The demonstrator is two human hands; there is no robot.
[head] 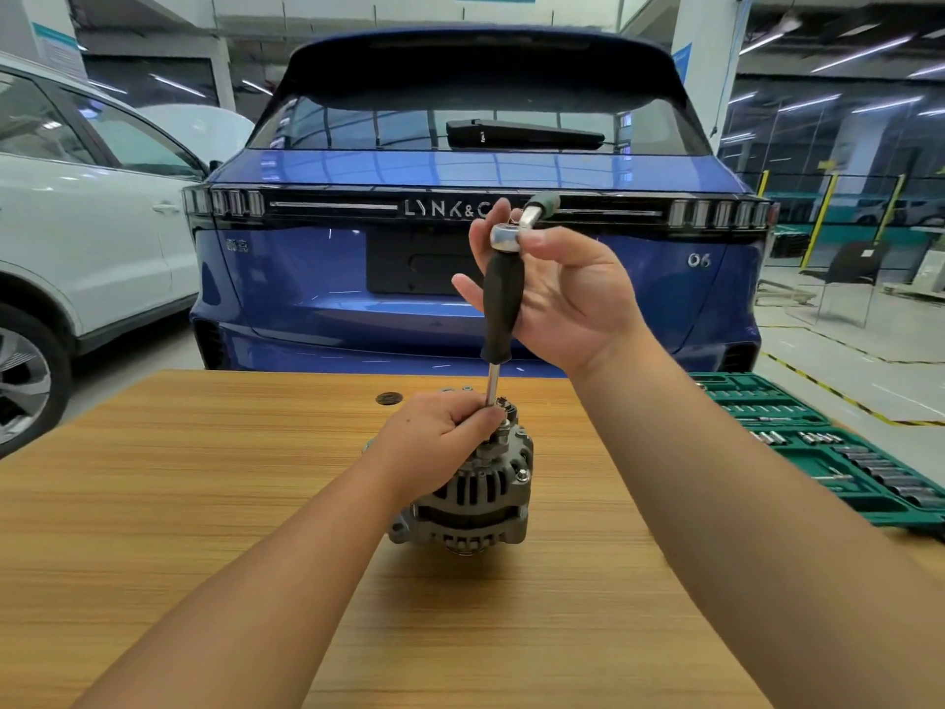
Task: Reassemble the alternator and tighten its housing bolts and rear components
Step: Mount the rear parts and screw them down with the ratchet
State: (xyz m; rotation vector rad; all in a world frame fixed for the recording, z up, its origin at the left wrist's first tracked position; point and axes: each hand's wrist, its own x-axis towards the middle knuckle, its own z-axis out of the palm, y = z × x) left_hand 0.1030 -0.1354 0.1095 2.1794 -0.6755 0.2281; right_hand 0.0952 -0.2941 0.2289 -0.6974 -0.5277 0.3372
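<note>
A grey alternator (473, 501) stands on the wooden table (204, 478) in the middle of the head view. A driver with a black handle (503, 304) and a steel shaft stands upright on a bolt at the alternator's top. A ratchet head (506, 235) sits on the handle's upper end, its green-tipped handle pointing back right. My left hand (440, 434) grips the lower shaft and rests on the alternator's top. My right hand (557, 289) holds the ratchet head and the driver's handle between fingers and thumb.
A green socket set case (828, 452) lies open at the table's right edge. A small dark round hole (388, 399) sits in the table behind the alternator. A blue car (475, 171) stands just beyond the table, a white car (76, 232) to the left.
</note>
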